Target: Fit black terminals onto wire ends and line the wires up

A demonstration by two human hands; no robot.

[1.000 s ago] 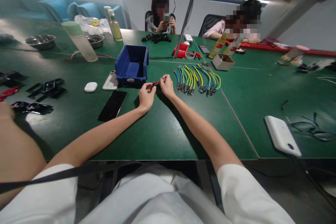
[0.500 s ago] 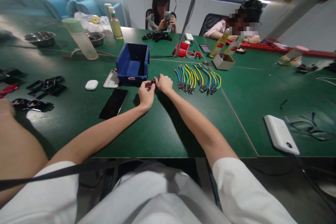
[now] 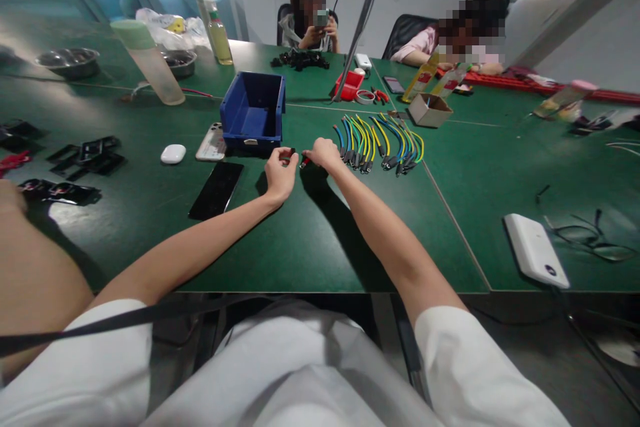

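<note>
My left hand (image 3: pixel 281 175) is closed in a pinch on a small dark piece (image 3: pixel 287 159) with a bit of red, just in front of the blue bin (image 3: pixel 250 141). Across a narrow gap, my right hand (image 3: pixel 325 153) grips a small red-and-black piece (image 3: pixel 304 161) that points toward the left hand. Fingers cover most of both pieces, so their exact kind is hidden. Right beside the right hand lies a row of short blue, green and yellow cables (image 3: pixel 369 143) with dark ends. A black phone (image 3: pixel 217 191) rests left of my left wrist.
A white-backed phone (image 3: pixel 212 143) and a white earbud case (image 3: pixel 173 154) lie left of the bin. A slanting metal pole (image 3: pixel 357 33) rises behind it. A small carton (image 3: pixel 430 111), white power bank (image 3: pixel 535 248) and glasses (image 3: pixel 590 240) are rightward. Two people sit opposite.
My hands have moved apart: the right one shifted right with the red-and-black piece, opening a gap. My left hand stays near the bin. The view has tilted slightly.
</note>
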